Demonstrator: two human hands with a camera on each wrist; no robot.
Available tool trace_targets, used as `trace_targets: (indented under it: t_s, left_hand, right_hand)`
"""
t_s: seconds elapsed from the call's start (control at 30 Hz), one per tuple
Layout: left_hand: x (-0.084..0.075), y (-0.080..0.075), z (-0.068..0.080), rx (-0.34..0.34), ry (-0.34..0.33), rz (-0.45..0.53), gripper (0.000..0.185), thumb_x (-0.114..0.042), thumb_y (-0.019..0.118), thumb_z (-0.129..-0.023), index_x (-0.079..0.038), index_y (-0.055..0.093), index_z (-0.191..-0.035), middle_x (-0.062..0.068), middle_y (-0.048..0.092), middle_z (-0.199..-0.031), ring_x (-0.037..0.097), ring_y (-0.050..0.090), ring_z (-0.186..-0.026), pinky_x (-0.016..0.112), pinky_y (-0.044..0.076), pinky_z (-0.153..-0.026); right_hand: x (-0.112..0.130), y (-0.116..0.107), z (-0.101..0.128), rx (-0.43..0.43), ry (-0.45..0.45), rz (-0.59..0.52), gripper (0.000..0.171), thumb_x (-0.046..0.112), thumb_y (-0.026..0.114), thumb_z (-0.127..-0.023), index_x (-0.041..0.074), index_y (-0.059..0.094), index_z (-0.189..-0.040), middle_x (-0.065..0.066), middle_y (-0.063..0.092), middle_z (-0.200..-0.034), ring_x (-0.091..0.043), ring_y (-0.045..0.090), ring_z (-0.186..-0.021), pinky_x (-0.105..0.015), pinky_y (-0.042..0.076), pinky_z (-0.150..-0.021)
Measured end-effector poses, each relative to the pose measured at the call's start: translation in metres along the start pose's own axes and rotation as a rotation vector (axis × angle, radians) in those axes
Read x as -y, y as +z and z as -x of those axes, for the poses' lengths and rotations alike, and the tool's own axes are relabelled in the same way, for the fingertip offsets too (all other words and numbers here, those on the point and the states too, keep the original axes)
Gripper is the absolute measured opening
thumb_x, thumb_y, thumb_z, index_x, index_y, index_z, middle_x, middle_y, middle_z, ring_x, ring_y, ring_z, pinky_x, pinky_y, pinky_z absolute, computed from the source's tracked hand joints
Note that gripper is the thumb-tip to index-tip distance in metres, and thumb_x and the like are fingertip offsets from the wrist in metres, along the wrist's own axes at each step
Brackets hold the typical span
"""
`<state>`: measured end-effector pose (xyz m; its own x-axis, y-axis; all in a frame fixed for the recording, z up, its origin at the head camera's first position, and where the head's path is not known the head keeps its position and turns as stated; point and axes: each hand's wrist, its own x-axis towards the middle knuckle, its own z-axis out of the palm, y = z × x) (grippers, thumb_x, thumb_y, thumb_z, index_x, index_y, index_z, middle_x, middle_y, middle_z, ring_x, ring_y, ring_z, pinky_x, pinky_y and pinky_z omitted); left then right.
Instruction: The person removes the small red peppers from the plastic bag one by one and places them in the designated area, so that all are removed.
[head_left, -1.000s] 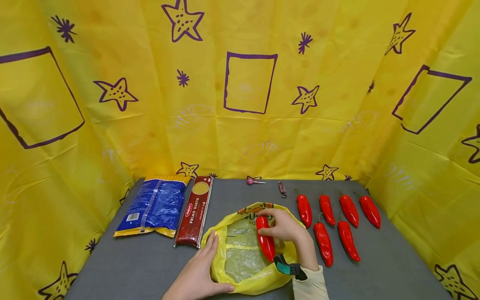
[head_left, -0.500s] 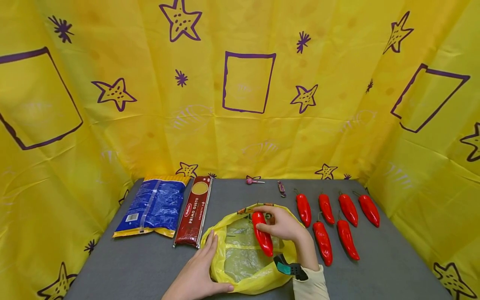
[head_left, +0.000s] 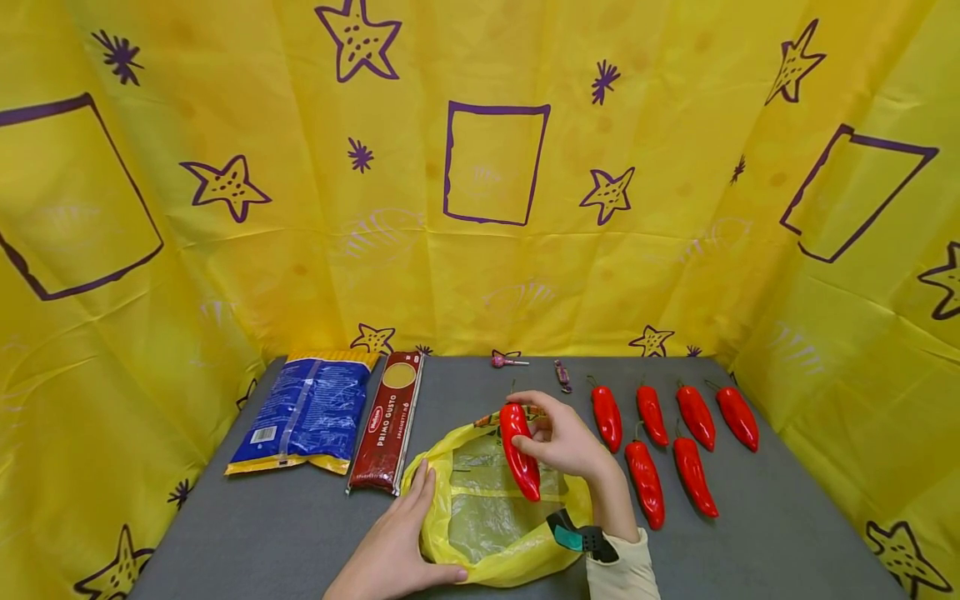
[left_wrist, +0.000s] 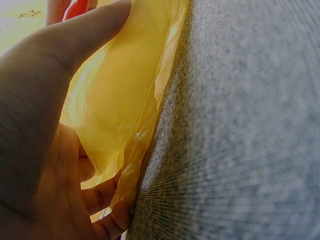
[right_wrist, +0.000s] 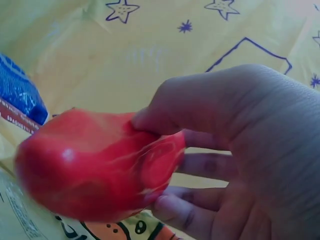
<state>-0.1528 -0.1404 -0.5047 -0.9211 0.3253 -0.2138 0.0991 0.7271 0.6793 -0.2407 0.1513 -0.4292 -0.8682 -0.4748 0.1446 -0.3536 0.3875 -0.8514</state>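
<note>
A long red pepper [head_left: 517, 454] is held in my right hand [head_left: 566, 442], the thumb on its near side and the fingers behind. It hangs tilted over the mouth of a yellow plastic bag [head_left: 517, 567], tip pointing down toward me. In the right wrist view the red pepper [right_wrist: 95, 165] looks glossy and wrinkled near the thumb. My left hand [head_left: 397, 533] rests spread against the bag's left side, fingers along the left rim and thumb at the front. In the left wrist view the thumb and fingers lie against the thin yellow plastic [left_wrist: 120, 100].
Several red peppers [head_left: 693, 475] lie in two rows at the right. A lollipop [head_left: 506, 362] and a wrapped candy [head_left: 562, 377] lie at the back. Left of the bag are a spaghetti pack [head_left: 386, 425] and a blue packet [head_left: 307, 412]. A yellow patterned curtain [head_left: 480, 283] encloses the grey table.
My right hand has raised the red pepper up and slightly left over the bag's mouth, toward the far rim. My left hand has stayed at the bag's side.
</note>
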Motion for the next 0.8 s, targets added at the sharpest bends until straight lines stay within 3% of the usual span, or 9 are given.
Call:
trace_targets:
  t_s: [0.13, 0.3, 0.4, 0.67, 0.8]
  left_hand:
    - [0.0, 0.0, 0.0, 0.005, -0.005, 0.006, 0.144, -0.079, 0.085, -0.068, -0.009, 0.014, -0.171, 0.015, 0.01, -0.178, 0.051, 0.031, -0.153, 0.077, 0.035, -0.112]
    - [0.0, 0.0, 0.001, 0.007, -0.004, 0.003, 0.143, -0.079, 0.085, -0.068, -0.009, 0.015, -0.171, 0.015, 0.011, -0.178, 0.051, 0.033, -0.153, 0.078, 0.035, -0.111]
    - [0.0, 0.0, 0.001, 0.009, -0.001, 0.004, 0.143, -0.078, 0.085, -0.068, -0.009, 0.015, -0.171, 0.014, 0.011, -0.178, 0.051, 0.033, -0.152, 0.077, 0.036, -0.111]
    - [0.002, 0.001, 0.001, -0.001, 0.015, -0.007, 0.143, -0.08, 0.085, -0.068, -0.008, 0.015, -0.171, 0.013, 0.01, -0.178, 0.049, 0.031, -0.154, 0.076, 0.036, -0.112]
    - [0.003, 0.001, 0.0, -0.005, 0.019, -0.013, 0.144, -0.081, 0.084, -0.067, -0.007, 0.015, -0.171, 0.013, 0.009, -0.179, 0.048, 0.031, -0.155, 0.075, 0.036, -0.113]
  right_hand:
    - [0.002, 0.001, -0.001, -0.041, -0.036, 0.007, 0.056, 0.006, 0.075, -0.096, 0.008, 0.056, -0.149, -0.017, 0.069, -0.111, -0.019, 0.066, -0.074, -0.031, 0.059, -0.06]
    - [0.0, 0.003, -0.003, -0.055, -0.051, -0.026, 0.055, 0.005, 0.075, -0.097, 0.009, 0.057, -0.149, -0.017, 0.069, -0.117, -0.018, 0.068, -0.075, -0.029, 0.059, -0.062]
    - [0.0, 0.002, -0.003, -0.052, -0.054, -0.032, 0.055, 0.005, 0.075, -0.097, 0.009, 0.058, -0.148, -0.015, 0.07, -0.112, -0.016, 0.066, -0.071, -0.027, 0.057, -0.06]
    - [0.001, -0.013, 0.005, -0.086, -0.075, -0.028, 0.053, 0.006, 0.076, -0.096, 0.009, 0.059, -0.146, -0.017, 0.071, -0.116, -0.016, 0.068, -0.07, -0.03, 0.058, -0.06]
    - [0.002, -0.023, 0.012, -0.103, -0.078, -0.026, 0.051, 0.007, 0.076, -0.097, 0.009, 0.059, -0.145, -0.015, 0.073, -0.108, -0.017, 0.071, -0.074, -0.032, 0.06, -0.064]
